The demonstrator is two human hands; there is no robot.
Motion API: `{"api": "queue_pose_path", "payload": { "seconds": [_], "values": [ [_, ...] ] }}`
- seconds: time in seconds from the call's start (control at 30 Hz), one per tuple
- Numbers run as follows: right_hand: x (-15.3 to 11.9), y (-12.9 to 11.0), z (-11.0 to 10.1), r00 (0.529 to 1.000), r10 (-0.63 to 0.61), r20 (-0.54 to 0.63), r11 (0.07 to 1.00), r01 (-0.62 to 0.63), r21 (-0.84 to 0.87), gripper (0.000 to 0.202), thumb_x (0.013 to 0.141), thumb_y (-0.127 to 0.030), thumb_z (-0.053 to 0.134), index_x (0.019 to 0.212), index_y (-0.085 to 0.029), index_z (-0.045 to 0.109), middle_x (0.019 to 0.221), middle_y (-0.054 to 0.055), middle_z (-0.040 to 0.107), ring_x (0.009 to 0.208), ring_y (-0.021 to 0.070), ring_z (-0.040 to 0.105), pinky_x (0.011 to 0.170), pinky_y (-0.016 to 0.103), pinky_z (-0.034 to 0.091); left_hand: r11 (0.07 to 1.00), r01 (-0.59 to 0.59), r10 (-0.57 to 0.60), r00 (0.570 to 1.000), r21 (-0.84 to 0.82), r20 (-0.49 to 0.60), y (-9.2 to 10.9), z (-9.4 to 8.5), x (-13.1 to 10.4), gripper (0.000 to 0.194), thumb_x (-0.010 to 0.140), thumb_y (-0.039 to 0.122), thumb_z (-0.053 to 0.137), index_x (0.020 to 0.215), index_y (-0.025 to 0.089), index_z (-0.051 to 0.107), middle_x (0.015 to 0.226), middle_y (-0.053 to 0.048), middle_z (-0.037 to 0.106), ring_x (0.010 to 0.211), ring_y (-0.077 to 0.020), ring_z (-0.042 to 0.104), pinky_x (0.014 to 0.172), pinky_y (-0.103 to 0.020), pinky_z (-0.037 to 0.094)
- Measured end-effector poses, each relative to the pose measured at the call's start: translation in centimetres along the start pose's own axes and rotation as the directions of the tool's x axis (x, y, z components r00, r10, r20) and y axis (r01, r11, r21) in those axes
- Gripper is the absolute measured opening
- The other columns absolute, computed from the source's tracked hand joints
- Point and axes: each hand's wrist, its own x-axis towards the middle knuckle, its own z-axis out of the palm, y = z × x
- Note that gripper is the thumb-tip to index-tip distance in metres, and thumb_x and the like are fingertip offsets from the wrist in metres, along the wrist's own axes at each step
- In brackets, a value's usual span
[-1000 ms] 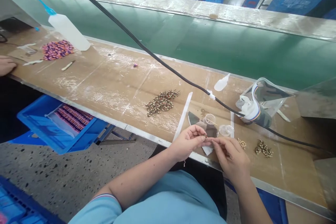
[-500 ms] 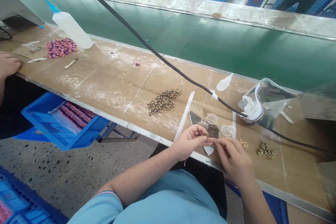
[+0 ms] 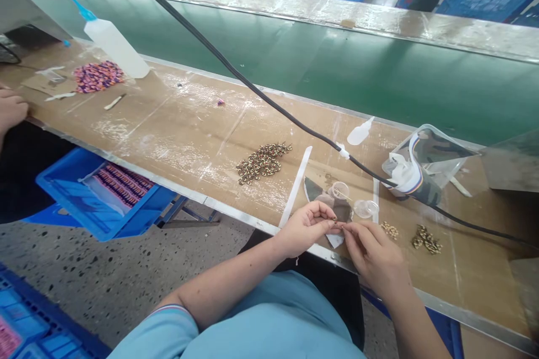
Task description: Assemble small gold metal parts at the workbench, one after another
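Observation:
My left hand [image 3: 307, 229] pinches a small dark-and-gold piece [image 3: 334, 219] between thumb and forefinger; it resembles those in the nearby heaps. My right hand [image 3: 374, 252] is closed in a pinch, its fingertips meeting the left ones; whatever they hold is too small to make out. Beneath the hands lies a camouflage cloth scrap [image 3: 312, 189]. A small clear cup [image 3: 339, 190] with a thin stick across it stands just beyond, beside another clear round container [image 3: 365, 209]. Right of my right hand are a little pile of tan pieces [image 3: 389, 230] and a small heap of dark-gold pieces [image 3: 426, 240].
A larger heap of dark-gold pieces [image 3: 263, 164] lies mid-table. A black cable [image 3: 236, 73] crosses above the table. Further off are a clear bag-like container [image 3: 438, 151], a white bottle [image 3: 115, 47] and a pink-purple pile [image 3: 99, 76]. Another person's hand [image 3: 12, 107] rests at far left.
My right fingertips have shifted slightly left, against the left ones. The left hand is nearly still. In the background at upper right, a dark figure has moved left.

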Motion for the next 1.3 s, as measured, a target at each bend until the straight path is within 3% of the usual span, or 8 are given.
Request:
{"api": "queue_pose_path", "payload": {
  "seconds": [0.83, 1.3],
  "values": [
    [-0.08, 0.36, -0.42, 0.996, -0.035, 0.087, 0.999, 0.033, 0.021, 0.015, 0.095, -0.022, 0.044, 0.093, -0.018, 0.058, 0.084, 0.003, 0.062, 0.071, 0.0089, 0.06, 0.066, 0.019, 0.044, 0.999, 0.018, -0.018, 1.0, 0.044, 0.008, -0.08, 0.0, 0.02, 0.045, 0.059, 0.044, 0.081, 0.078, 0.014, 0.054, 0.074, 0.001, 0.061, 0.078, -0.0158, 0.068, 0.086, -0.036, 0.052],
    [-0.22, 0.12, -0.33, 0.998, -0.041, 0.039, 0.999, 0.042, -0.014, 0.014, 0.094, -0.02, 0.045, 0.093, -0.018, 0.058, 0.081, 0.002, 0.062, 0.066, 0.009, 0.06, 0.061, 0.02, 0.045, 0.999, 0.015, -0.014, 1.0, 0.045, -0.009, -0.04, 0.14, -0.1, 0.045, 0.058, 0.045, 0.081, 0.078, 0.015, 0.054, 0.074, 0.0, 0.062, 0.08, -0.0166, 0.069, 0.086, -0.036, 0.053]
  ]
}}
